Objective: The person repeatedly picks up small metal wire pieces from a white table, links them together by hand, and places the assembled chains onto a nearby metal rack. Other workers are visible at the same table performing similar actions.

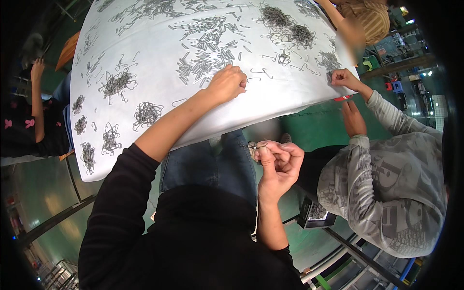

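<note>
A small metal piece (255, 147) is pinched between the nearly closed thumb and fingertips of the right hand (280, 166), beyond the edge of the white table (290, 92); through a loosened grip, it could be dropped onto the green floor (311, 125). The fingers of the left hand (226, 84) are curled beside the loose wire clips (205, 58); whether anything is held cannot be told, and clips could be scattered by a careless sweep

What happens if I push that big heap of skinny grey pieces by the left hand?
The heap of grey pieces would probably slide and spread, since they lie loose beside the left hand. Each is likely light, being so thin, and fairly stiff, as they look straight.
</note>
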Demonstrator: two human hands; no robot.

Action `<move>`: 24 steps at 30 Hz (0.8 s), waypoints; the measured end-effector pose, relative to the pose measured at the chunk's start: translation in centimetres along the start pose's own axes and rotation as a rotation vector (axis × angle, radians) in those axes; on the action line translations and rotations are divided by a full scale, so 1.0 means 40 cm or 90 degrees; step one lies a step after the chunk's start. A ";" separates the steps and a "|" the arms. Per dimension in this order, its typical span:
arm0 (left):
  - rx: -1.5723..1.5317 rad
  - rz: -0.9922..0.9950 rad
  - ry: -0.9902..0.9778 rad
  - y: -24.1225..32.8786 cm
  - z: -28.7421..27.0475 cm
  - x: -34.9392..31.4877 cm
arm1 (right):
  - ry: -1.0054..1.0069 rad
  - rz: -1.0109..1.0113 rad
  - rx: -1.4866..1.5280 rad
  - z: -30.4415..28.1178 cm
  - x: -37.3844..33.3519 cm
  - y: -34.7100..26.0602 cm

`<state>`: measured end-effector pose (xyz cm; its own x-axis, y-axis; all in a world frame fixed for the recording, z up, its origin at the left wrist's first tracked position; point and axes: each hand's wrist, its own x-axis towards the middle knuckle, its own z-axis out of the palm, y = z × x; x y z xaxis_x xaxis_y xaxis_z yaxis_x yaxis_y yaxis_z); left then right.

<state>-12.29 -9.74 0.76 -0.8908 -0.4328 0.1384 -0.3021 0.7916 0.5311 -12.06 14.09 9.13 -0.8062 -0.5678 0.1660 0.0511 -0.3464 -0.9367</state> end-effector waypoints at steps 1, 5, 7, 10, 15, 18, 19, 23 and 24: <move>0.014 0.016 -0.025 0.000 0.001 0.004 | 0.013 -0.020 -0.024 -0.001 -0.002 0.005; -0.042 0.028 0.041 0.058 -0.013 -0.049 | -0.001 -0.043 -0.041 -0.015 -0.014 0.023; -0.259 -0.080 0.057 0.109 -0.038 -0.108 | 0.004 -0.049 -0.058 -0.020 -0.022 0.035; -0.653 -0.186 0.024 0.195 -0.092 -0.203 | 0.002 -0.064 -0.100 -0.017 -0.033 0.054; -0.725 -0.199 0.057 0.282 -0.156 -0.285 | -0.008 -0.101 -0.152 0.002 -0.043 0.067; -0.661 -0.148 0.112 0.296 -0.164 -0.306 | -0.006 -0.117 -0.179 0.010 -0.047 0.065; -0.634 -0.130 0.129 0.296 -0.164 -0.311 | -0.008 -0.136 -0.188 0.012 -0.049 0.065; -0.543 -0.054 0.163 0.289 -0.155 -0.328 | -0.014 -0.155 -0.231 0.009 -0.057 0.075; -0.534 -0.052 0.161 0.288 -0.152 -0.334 | -0.013 -0.159 -0.250 0.002 -0.053 0.075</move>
<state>-1.83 2.53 10.10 -0.7452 -0.6355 0.2020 0.0762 0.2198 0.9726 -10.16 14.21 5.98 -0.7538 -0.5185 0.4037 -0.3735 -0.1673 -0.9124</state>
